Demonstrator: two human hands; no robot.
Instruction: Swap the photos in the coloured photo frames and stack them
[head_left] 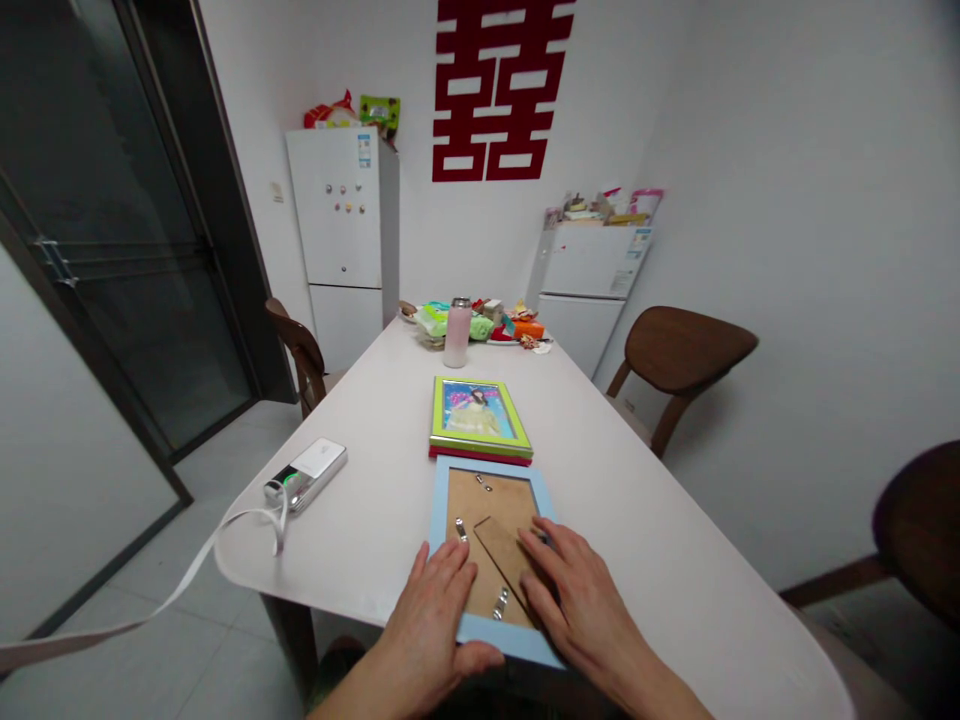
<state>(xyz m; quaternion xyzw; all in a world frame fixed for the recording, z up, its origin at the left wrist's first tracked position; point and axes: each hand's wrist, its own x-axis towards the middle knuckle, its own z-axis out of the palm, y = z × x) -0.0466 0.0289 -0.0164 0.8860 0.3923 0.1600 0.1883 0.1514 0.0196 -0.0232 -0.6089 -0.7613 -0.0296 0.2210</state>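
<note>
Along the near edge of the surface (630, 520), a light-blue photo frame (440, 500) lies back side up, its near border so close to that edge that any overhang cannot be told. Its far border comes right up to a red frame (480, 455), which lies under a lime-green frame (469, 382) showing a picture, so forward room is short. To the right, a broad stretch runs out to the long slanting edge; to the left, another reaches toward a white device (319, 460), whose pale strap (202, 560) trails off past the rounded corner.

The surface is pale and smooth. Beyond the stack stands a pink bottle (457, 335), before a heap of colourful packets (484, 328). Behind are a left fridge (337, 225) and a right fridge (585, 262), with brown chairs (686, 350) at the sides.

As for the grip, the left hand (435, 610) is unclenched, fingers nearly straight across the left border and onto the brown backing board (514, 500), thumb along the near border. The right hand (581, 600) has its fingers loosely bent, tips on the board and its flap (499, 545), near the right border. Neither grip closes around anything. Small metal clips (501, 603) show beside the fingers.
</note>
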